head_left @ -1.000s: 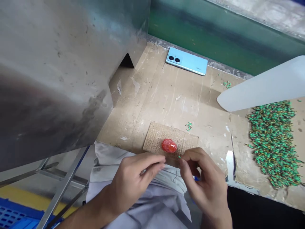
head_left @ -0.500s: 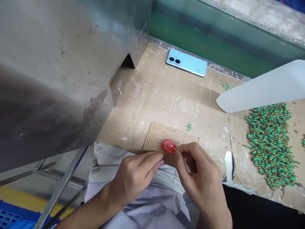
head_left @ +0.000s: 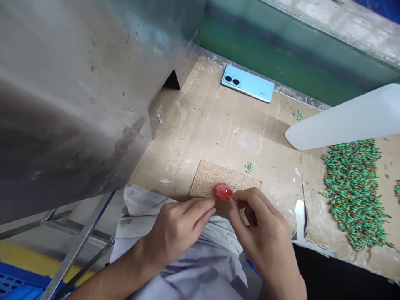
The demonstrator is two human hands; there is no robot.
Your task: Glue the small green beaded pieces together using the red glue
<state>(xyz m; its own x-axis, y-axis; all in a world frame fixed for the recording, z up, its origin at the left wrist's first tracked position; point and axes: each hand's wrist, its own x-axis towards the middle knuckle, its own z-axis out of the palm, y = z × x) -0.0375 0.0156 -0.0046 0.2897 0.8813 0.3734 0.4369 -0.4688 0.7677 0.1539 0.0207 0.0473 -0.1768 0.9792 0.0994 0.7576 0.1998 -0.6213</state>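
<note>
My right hand point(head_left: 261, 229) pinches a small green piece point(head_left: 228, 196) between thumb and fingertip, at the right edge of a glossy red oval blob point(head_left: 222, 191). That red blob lies on a thin, rough tan board point(head_left: 206, 179) near the table's front edge. Left of it, my left hand point(head_left: 184, 223) has its fingers and thumb pressed together by the board's front edge; whatever they hold, if anything, is hidden. A few loose green pieces point(head_left: 248, 167) lie just behind the board.
At right, a large pile of small green-and-gold pieces point(head_left: 354, 191) spreads over the table point(head_left: 212, 137). A white panel point(head_left: 343, 118) juts in above it. A light blue phone point(head_left: 248, 85) lies at the back. Sheet metal point(head_left: 71, 100) walls the left side.
The view has shifted slightly. My right fingertips with the green piece have moved a little further over the red blob's edge; my left hand keeps its place.
</note>
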